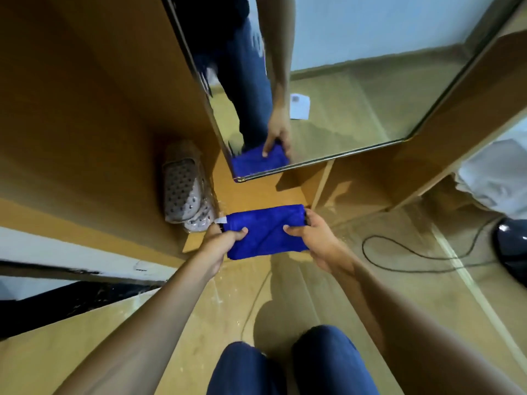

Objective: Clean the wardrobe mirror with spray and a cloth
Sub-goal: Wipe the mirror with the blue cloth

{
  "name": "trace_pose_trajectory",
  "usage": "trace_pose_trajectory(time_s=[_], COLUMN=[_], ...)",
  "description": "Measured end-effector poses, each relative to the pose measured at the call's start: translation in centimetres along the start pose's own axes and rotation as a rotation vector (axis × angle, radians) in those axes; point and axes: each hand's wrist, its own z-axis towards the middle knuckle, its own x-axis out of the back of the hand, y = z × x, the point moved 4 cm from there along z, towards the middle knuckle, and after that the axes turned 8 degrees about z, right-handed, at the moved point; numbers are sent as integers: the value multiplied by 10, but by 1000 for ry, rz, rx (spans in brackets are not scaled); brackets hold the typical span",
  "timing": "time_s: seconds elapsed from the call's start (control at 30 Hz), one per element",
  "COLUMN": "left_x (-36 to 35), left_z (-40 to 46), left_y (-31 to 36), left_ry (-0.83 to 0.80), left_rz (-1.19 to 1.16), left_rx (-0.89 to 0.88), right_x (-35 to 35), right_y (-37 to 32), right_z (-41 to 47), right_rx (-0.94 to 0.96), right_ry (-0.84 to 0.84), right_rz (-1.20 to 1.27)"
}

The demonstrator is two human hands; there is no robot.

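A folded blue cloth [266,230] is held flat between both hands, low in front of the wardrobe. My left hand [221,238] grips its left edge, thumb on top. My right hand [316,236] grips its right edge. The wardrobe mirror [356,89] stands just beyond, its bottom edge a little above the cloth, and it reflects the cloth, an arm and jeans. No spray bottle is in view.
A pair of grey perforated slippers in clear wrap [185,186] lies on the wardrobe's lower shelf at left. A black cable [399,249] loops across the floor at right, toward a dark round object [513,246]. My knees in jeans [288,366] are at the bottom.
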Motion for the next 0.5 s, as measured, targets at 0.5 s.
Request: trace_pose_trajectory(time_s=[0.5], left_x=[-6], left_z=[-216], left_y=[130], left_ry=[-10], left_rz=[158], left_rx=[-274], right_x=[15], right_y=[-183], right_z=[-209], right_rx=[187], right_ry=[-21], right_rz=[132])
